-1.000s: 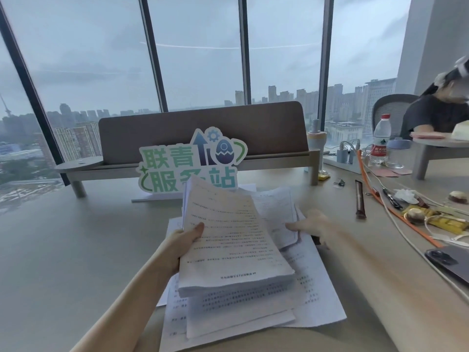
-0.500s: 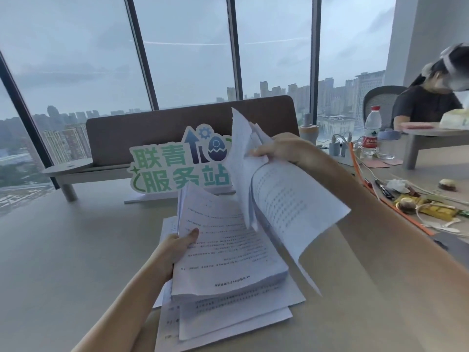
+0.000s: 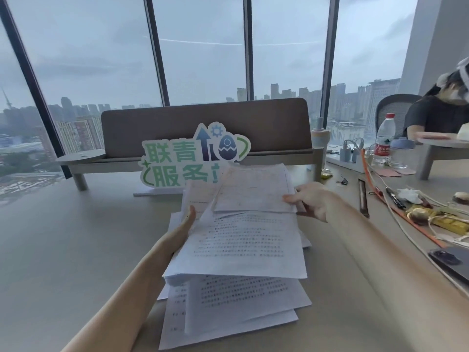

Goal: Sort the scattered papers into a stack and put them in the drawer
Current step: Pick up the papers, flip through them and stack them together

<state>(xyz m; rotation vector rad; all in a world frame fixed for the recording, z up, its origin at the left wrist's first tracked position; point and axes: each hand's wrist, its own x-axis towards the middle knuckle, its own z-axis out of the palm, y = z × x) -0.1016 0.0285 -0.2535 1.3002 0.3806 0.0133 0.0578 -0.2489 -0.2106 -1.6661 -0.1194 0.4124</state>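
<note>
White papers [image 3: 243, 245] in both hands' grip

Single head-worn view, forward and down over the desk [image 3: 63, 250].
</note>
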